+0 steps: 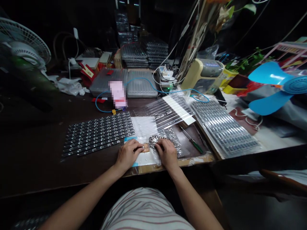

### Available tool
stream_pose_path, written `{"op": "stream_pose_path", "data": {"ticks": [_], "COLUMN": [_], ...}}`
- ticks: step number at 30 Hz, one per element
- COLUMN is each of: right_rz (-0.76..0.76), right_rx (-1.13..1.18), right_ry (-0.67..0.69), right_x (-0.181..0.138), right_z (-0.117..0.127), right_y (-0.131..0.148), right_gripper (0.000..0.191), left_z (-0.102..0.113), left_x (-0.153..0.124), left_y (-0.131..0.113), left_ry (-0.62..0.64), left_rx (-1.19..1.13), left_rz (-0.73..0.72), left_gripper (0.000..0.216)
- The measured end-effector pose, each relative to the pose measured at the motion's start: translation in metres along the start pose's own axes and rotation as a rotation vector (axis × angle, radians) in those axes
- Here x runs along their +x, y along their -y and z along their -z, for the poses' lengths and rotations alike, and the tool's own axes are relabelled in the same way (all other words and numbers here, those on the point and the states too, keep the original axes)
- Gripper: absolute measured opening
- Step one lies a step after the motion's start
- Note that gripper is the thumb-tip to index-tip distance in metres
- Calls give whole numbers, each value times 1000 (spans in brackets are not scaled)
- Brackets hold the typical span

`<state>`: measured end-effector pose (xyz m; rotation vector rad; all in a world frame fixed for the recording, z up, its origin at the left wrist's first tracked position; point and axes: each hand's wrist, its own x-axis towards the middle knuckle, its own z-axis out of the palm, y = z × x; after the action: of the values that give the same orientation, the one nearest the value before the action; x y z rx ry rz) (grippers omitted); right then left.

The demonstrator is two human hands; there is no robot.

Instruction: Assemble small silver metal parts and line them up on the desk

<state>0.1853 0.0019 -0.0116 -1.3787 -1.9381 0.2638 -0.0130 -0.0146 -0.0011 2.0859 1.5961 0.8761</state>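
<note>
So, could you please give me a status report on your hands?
Left hand at the tan block, grip unclear. Right hand at the bag of small metal parts. Green-handled screwdriver to the right, clear of both hands.

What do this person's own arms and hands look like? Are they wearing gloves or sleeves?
The left hand and right hand are ungloved human hands. The forearms are uncovered, with no sleeve, watch or bracelet showing on them. Between them shows a whitish garment with thin reddish stripes.
</note>
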Motion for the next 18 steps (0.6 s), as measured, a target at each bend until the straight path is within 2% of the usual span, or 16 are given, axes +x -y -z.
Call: {"op": "stream_pose_path", "data": {"ticks": [5,8,11,14,18], "right_rz": [20,49,61,88,132], "right_rx": [-2,49,92,25,-78], "right_ry": [-12,-13,47,107,106], "right_x": [1,3,6,10,13], "right_z": [2,0,-7,-16,-23], "right_y": [-2,2,14,29,40], "right_gripper": [14,18,11,9,10], "left_z": [0,1,2,3,3], "left_x": [0,1,2,3,3], "left_y": [1,3,4,4,5], "left_ry": [3,-68,-145,-163,-160], "left_rx": [-41,-159,-230,-242,-252], "left_rz": [-1,33,89,114,116], "left_gripper": [11,11,10,11,11]}}
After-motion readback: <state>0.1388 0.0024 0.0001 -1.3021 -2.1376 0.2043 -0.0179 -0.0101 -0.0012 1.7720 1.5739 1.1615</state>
